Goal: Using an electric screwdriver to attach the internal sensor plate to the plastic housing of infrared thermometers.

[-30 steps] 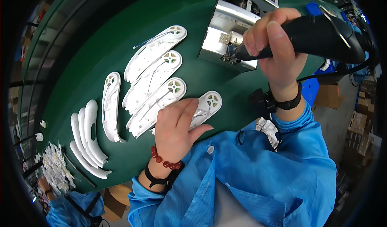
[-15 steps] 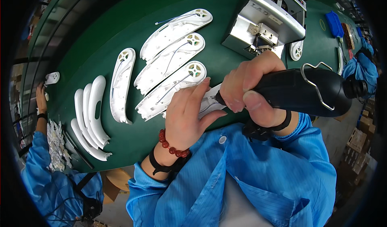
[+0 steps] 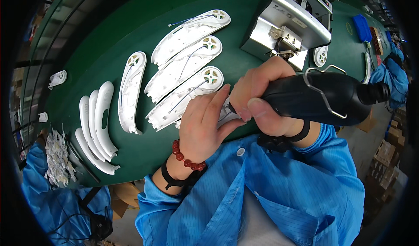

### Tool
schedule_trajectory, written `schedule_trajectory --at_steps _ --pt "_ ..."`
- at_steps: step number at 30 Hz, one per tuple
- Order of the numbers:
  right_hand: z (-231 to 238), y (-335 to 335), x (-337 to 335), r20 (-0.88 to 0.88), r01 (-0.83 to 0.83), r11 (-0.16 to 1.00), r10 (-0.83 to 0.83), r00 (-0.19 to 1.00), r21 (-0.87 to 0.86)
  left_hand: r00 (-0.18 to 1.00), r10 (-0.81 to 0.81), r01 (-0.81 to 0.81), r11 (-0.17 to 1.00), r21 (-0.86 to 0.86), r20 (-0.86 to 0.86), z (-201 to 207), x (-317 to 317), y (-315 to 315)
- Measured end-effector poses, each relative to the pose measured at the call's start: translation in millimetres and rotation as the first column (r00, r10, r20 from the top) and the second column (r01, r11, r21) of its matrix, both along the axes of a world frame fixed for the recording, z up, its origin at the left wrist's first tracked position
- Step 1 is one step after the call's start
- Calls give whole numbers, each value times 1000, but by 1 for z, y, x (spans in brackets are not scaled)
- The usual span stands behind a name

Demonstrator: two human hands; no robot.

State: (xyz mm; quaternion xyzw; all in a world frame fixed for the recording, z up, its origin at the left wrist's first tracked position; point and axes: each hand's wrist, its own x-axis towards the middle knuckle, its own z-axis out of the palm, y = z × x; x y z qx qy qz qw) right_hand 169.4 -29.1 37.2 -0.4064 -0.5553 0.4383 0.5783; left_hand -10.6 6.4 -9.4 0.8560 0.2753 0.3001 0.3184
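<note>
My right hand point(image 3: 264, 95) is wrapped around a black electric screwdriver point(image 3: 294, 97) with a bent wire hanger at its rear. The tool lies nearly level, its tip pointing left and down onto a white plastic shell point(image 3: 224, 113). My left hand point(image 3: 196, 121) lies over that shell, fingers along its far side and thumb along its near side, steadying it. Most of the shell and the screwdriver's very tip are hidden by my hands. Just beyond my left hand lie several white half shells point(image 3: 185, 95), each with a round speaker-like end and a thin wire.
Several curved white covers point(image 3: 103, 121) lie left of a single wired half shell point(image 3: 130, 97). A silver metal machine point(image 3: 290, 25) stands at the far right, a blue bin point(image 3: 361, 27) beyond it. A co-worker's blue sleeve point(image 3: 37, 171) is at the left beside a pile of small bagged parts point(image 3: 59, 158).
The screwdriver and my right hand have shifted a little left, toward my left hand, which stays in place. The co-worker's hand at the left has drawn back toward the parts pile.
</note>
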Motion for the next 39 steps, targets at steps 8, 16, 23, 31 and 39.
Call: schedule_trajectory --at_steps 8,16,23,31,39 --pt "-4 3 -2 -5 -105 985 107 994 139 1000 -31 31 999 -16 -2 11 8 0" --pt "91 -16 68 -150 345 918 -320 936 195 937 -281 258 957 -133 -208 42 -7 6" --pt "84 107 284 893 651 736 -403 199 187 977 137 -86 955 282 -166 128 -39 100" --pt "16 192 282 953 399 869 231 196 -293 858 232 -105 953 284 -459 31 -31 247" --pt "61 129 285 936 498 864 -118 331 -67 607 666 -436 735 519 -434 17 -127 317"
